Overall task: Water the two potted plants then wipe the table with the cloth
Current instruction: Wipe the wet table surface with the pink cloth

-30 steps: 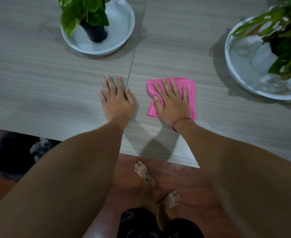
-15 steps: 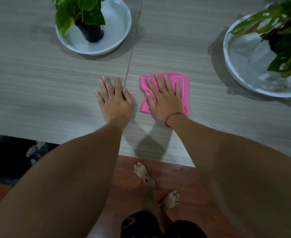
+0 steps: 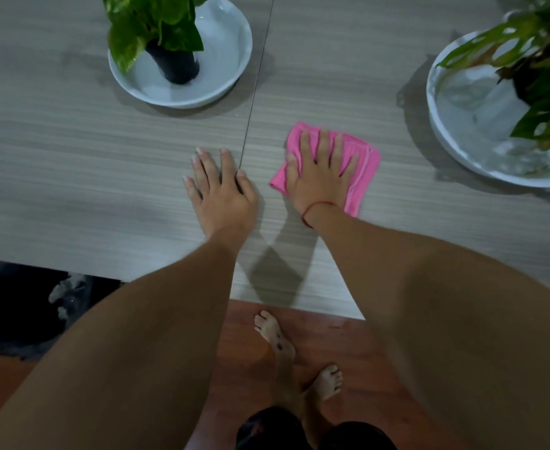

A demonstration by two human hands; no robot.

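Right now the wiping step looks to be under way: the right hand (image 3: 320, 177) lies flat on the pink cloth (image 3: 362, 172), fingers spread and palm pressing it onto the desk (image 3: 72, 177), so its grip is an open, flat press on the fabric, not a pinch. Taking the thin seam (image 3: 254, 102) that runs across the desk as the landmark, the cloth sits just to its right, partly folded, with its far corner and right edge showing past the fingers. The left hand (image 3: 221, 190) rests open and empty on the other side of the seam, its inner fingers almost touching the line, seemingly bracing the body. Further from the person, left of the seam, stands the small plant (image 3: 153, 24) in a dark pot in a white dish (image 3: 228, 37); well to the right of the seam, the large plant (image 3: 546, 69) sits in a white dish (image 3: 455, 125) that appears to hold water. The main risk, I judge, is a wide sweep away from the seam carrying cloth or knuckles into that wet dish, slopping water onto the desk. A loose fold could also bunch under the palm, leaving streaks, and leaning hard on the left hand could let it slip.
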